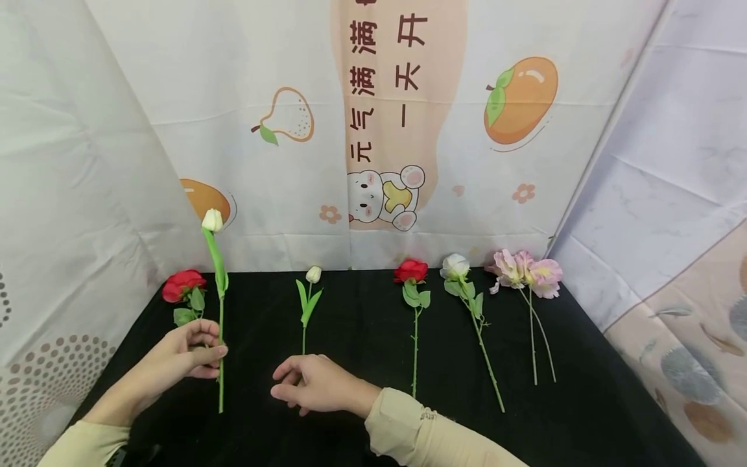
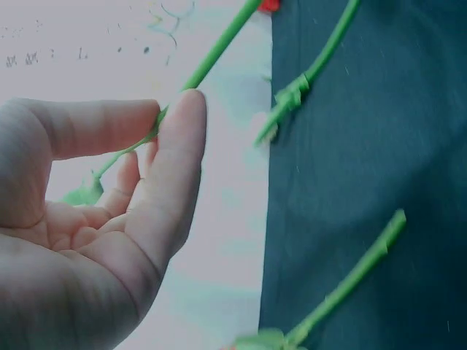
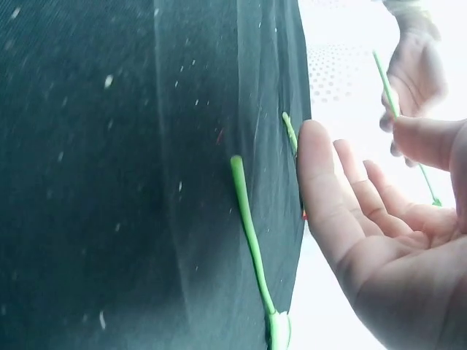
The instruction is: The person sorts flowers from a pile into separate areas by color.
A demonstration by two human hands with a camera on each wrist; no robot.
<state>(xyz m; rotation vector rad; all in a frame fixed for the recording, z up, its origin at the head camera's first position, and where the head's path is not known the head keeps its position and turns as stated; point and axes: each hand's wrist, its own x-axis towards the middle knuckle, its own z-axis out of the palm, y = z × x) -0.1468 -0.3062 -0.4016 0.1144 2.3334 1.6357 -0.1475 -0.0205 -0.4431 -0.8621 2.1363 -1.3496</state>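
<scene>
Between its thumb and fingers my left hand (image 1: 185,355) pinches the stem of a white tulip (image 1: 213,220), raised upright above the black cloth. The left wrist view shows the green stem (image 2: 222,47) running through that pinch. Behind the hand lies a red rose (image 1: 183,286), its lower stem partly hidden in the head view. My right hand (image 1: 321,384) hovers over the lower stem of a second white tulip (image 1: 313,275), which lies on the cloth. In the right wrist view its thumb and fingers (image 3: 325,193) stand apart with nothing held.
On the right lie another red rose (image 1: 411,270), a white rose (image 1: 455,266) and pink flowers (image 1: 543,277) with thin stems. Black cloth (image 1: 362,324) covers the table. A printed curtain (image 1: 233,149) hangs at the back, with more white cloth at both sides.
</scene>
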